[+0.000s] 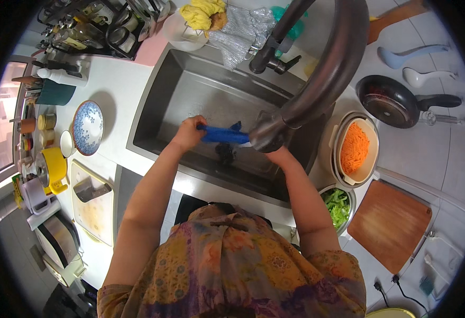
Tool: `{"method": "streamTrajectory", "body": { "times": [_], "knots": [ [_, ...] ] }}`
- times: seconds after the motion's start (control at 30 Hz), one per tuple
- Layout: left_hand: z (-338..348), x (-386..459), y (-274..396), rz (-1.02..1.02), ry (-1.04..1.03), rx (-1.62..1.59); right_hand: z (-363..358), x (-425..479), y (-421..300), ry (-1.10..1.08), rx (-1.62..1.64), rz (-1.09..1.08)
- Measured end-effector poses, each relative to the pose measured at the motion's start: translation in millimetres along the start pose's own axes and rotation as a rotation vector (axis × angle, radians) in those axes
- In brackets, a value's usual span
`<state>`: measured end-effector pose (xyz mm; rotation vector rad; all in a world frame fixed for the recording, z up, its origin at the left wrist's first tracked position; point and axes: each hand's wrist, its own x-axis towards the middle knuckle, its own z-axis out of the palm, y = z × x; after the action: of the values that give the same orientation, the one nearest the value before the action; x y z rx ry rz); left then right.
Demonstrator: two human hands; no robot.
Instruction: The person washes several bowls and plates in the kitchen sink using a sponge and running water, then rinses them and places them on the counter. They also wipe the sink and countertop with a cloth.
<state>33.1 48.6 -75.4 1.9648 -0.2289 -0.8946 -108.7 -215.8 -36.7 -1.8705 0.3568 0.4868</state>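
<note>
My left hand [190, 133] grips the near end of a blue cloth [224, 135], which is stretched sideways over the grey sink [208, 91]. At the cloth's other end, my right hand [276, 154] is mostly hidden behind the dark faucet head [267, 135], so its fingers cannot be seen. White shows at the cloth's right end, near the faucet. Beneath the cloth, the sink's dark drain area [225, 153] is partly visible.
Right of the sink stand a bowl of shredded carrot [355, 148] and a bowl of cut greens [337, 206]. A blue-patterned bowl [88, 127] is on the left counter. The tall faucet [328, 71] arches over the sink's right side.
</note>
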Motion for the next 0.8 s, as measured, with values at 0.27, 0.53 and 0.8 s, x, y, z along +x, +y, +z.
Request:
{"method": "streamTrajectory", "body": {
  "times": [0.27,0.53,0.8],
  "knots": [
    [71.1,-31.3,28.7,-0.561,0.0,-0.838,73.5,-1.9,-25.2,0.301,0.485,0.071],
    [121.4,-14.7,-81.6,-0.393,-0.049,-1.432,126.6,-11.8,-71.7,0.213,-0.275,-0.278],
    [54.3,-27.9,29.9,-0.511,0.161,-1.29,117.9,64.7,76.1,0.527,-0.148,-0.333]
  ]
}}
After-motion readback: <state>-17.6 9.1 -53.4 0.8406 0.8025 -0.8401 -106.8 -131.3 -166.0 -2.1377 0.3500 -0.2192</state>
